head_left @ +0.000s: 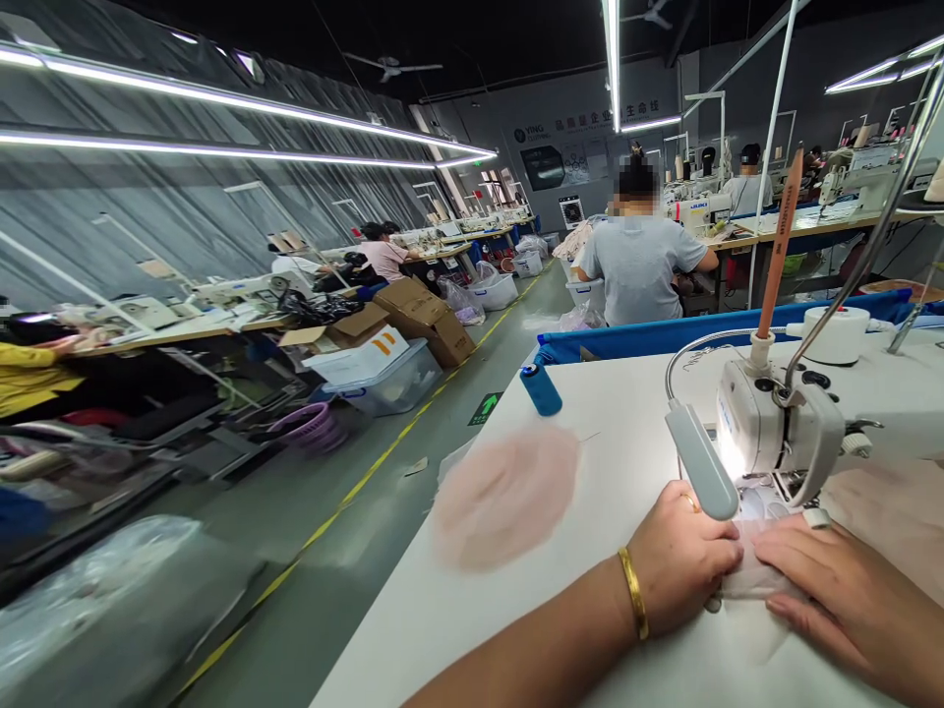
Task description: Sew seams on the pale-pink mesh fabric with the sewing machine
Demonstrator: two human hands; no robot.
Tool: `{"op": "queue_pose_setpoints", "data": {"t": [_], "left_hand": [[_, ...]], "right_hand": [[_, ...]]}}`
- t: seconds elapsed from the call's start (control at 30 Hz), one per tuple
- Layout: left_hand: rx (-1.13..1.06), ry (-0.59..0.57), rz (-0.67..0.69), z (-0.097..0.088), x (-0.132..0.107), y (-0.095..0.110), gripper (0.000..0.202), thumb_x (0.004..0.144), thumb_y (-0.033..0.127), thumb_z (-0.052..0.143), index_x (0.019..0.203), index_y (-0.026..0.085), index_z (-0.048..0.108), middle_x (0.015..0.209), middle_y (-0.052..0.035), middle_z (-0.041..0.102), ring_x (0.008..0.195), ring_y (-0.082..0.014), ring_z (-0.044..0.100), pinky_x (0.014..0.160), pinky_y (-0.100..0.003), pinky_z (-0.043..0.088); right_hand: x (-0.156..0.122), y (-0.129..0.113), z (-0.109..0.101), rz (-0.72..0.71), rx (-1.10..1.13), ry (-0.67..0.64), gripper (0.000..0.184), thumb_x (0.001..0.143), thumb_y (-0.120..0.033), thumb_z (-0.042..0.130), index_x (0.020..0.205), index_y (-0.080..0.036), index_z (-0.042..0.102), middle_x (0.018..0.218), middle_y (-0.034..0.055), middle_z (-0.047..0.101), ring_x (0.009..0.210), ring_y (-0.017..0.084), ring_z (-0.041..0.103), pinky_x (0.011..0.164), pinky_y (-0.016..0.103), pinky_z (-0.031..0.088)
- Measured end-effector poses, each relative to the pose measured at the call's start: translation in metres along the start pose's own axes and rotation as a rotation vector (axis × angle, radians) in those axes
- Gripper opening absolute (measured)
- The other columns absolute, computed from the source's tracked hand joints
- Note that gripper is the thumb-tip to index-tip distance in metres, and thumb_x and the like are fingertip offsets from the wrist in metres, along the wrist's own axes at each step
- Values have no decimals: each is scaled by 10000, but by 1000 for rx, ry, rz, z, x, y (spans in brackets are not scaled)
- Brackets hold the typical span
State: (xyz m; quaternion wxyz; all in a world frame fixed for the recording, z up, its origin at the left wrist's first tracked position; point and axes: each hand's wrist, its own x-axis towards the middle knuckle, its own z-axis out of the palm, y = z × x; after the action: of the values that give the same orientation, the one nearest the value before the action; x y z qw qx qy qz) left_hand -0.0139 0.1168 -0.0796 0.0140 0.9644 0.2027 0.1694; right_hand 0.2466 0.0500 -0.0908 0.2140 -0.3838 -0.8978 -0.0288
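Observation:
A white sewing machine (pixel 752 418) stands on the table with its lamp (pixel 700 462) lit beside the needle area. Sheer pale pink fabric (pixel 756 575) lies under the machine's foot and stretches toward me. My left hand (pixel 678 560), with a gold bangle at the wrist, has its fingers curled down on the fabric's left edge. Across from it, my right hand (pixel 841 590) lies flat on the fabric, fingers stretched out and thumb apart. More of the pink fabric spreads at the right, partly behind that hand. The needle tip is hard to make out.
A round piece of pink sheer fabric (pixel 508 497) lies on the white tabletop (pixel 413 649). Near the far edge stands a blue thread spool (pixel 541 389). A pencil (pixel 783 236) rises from the machine. Co-workers sit at other machines beyond; boxes (pixel 424 315) line the aisle.

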Motion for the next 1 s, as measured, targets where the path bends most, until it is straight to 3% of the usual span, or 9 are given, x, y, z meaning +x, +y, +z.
{"op": "queue_pose_setpoints", "data": {"t": [0.37,0.53,0.7,0.83,1.0], "left_hand": [[19,-28,-12,0,3,-5,167,953,134,596,910,203,742,969,-65,772,954,-217,656,925,-377,464],[30,-34,-39,-1,5,-9,165,965,148,598,896,205,737,934,-58,765,949,-223,650,916,-375,458],[36,-11,-76,-1,7,-12,183,993,206,588,918,217,754,934,-58,763,954,-227,651,921,-392,467],[43,-6,-86,0,9,-14,158,975,211,610,947,226,765,983,-58,770,1001,-237,659,943,-408,472],[-3,-5,-114,-2,10,-16,141,951,175,626,986,221,755,1066,-53,773,1059,-248,662,982,-411,469]], "right_hand": [[-2,4,9,45,42,-45,331,1081,-384,573,1400,-296,586,1282,27,780,1048,265,760,797,390,633],[4,3,6,87,125,-28,303,1074,-347,574,1375,-321,597,1218,0,793,1011,222,766,853,360,631],[4,9,12,88,89,-11,295,1075,-370,554,1354,-302,620,1190,34,800,1040,258,771,844,386,641],[-2,18,24,119,32,-29,365,1083,-385,529,1432,-297,587,1274,65,777,1190,303,735,890,437,653],[-7,23,32,197,41,-74,394,1095,-426,510,1472,-330,574,1378,93,720,1198,294,738,908,457,657]]}}
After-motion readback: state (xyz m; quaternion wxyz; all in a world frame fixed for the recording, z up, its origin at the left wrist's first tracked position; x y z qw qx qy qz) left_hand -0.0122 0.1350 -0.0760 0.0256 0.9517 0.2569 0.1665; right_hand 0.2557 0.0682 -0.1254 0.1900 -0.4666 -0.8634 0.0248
